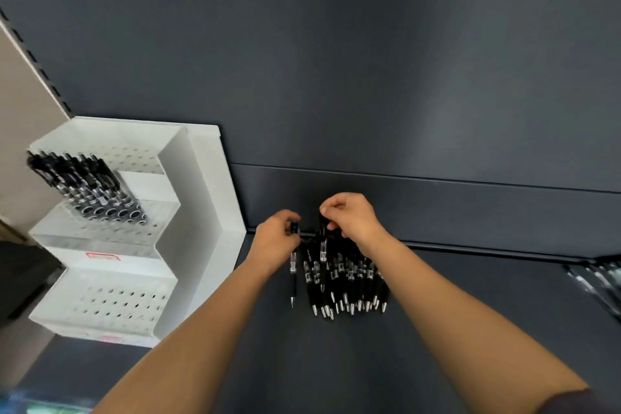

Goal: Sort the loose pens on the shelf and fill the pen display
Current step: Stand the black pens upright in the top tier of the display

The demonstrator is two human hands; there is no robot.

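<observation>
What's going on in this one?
A person is picking through a pile of black pens on a dark shelf. The left hand pinches one pen beside the pile; the right hand grips another pen over it. The white tiered display at left holds a cluster of pens; many holes are empty.

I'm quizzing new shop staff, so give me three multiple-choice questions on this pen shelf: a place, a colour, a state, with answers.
1. Where is the white pen display from the loose pens? A left; B right; C on top.
2. The loose pens' barrels are: A red; B black; C white.
3. The left hand and right hand: A both empty; B only left holds something; C each grips a pen.
Answers: A, it stands at the shelf's left end; B, all barrels look black; C, left grips one pen, right another.
</observation>
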